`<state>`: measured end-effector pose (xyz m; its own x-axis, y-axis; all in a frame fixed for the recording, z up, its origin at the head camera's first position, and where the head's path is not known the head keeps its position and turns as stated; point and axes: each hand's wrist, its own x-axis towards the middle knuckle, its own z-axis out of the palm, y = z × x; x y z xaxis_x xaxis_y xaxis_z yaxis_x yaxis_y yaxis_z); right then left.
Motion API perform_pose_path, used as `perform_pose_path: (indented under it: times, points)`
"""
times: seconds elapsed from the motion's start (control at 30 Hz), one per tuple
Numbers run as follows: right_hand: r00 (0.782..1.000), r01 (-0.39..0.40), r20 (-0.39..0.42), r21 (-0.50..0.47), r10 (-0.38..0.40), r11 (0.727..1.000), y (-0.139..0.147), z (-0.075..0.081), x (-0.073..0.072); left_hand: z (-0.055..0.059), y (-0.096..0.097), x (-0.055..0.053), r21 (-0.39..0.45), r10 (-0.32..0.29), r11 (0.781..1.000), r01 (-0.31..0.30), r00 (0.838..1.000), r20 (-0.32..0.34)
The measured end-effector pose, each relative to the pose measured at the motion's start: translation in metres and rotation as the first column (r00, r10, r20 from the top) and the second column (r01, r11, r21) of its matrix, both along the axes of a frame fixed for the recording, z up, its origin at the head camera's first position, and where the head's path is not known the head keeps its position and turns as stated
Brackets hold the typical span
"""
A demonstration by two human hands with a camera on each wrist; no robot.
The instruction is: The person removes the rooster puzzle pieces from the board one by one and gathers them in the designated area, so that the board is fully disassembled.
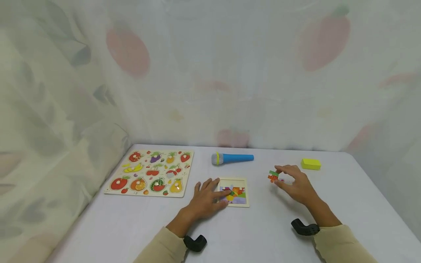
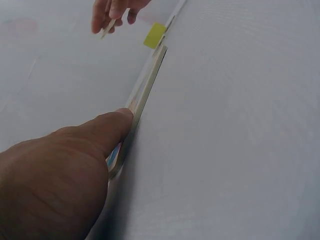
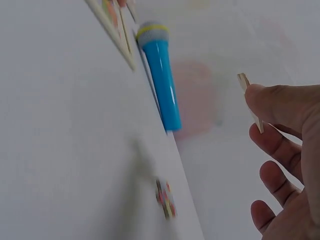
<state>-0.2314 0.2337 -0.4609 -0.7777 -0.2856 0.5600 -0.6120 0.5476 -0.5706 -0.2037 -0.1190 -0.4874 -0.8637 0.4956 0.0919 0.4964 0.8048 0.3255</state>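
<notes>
Between thumb and index finger, my right hand [image 1: 296, 184] pinches a small jigsaw piece [image 1: 272, 176] with green and orange-red print. The piece is held up edge-on in the right wrist view, showing its pale wooden side. My left hand [image 1: 206, 200] lies with fingers extended over the left side of a small framed jigsaw puzzle [image 1: 247, 199]. Its index finger reaches across the colourful picture, and the thumb rests at the near edge. Pieces fill the lower part of the frame, while the upper strip shows bare backing. Another loose jigsaw piece [image 3: 166, 199] lies on the table near my right hand.
At the left is a large fruit peg board [image 1: 189, 166]. A blue toy microphone [image 1: 238, 157] lies behind the framed puzzle, and a yellow block [image 1: 310, 164] sits at the back right. A printed curtain [image 1: 204, 73] hangs behind the white table [image 1: 256, 233].
</notes>
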Motion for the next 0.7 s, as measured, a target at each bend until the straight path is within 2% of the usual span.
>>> perform_pose_path:
  times: [0.13,0.33,0.7]
  points:
    - [0.999,0.052,-0.004,0.019,-0.052,0.998,0.026,0.0,0.006,0.0,0.001,-0.001,-0.014,-0.007,1.0,0.007,1.0,-0.015]
    - [0.988,0.134,0.067,0.051,-0.138,0.99,0.058,-0.006,0.011,0.001,0.001,-0.001,-0.025,-0.001,1.0,0.0,1.0,-0.019]
    - [0.948,0.241,0.169,0.173,-0.269,0.955,0.106,-0.008,0.016,-0.001,0.001,0.0,-0.019,0.007,1.0,-0.007,1.0,-0.002]
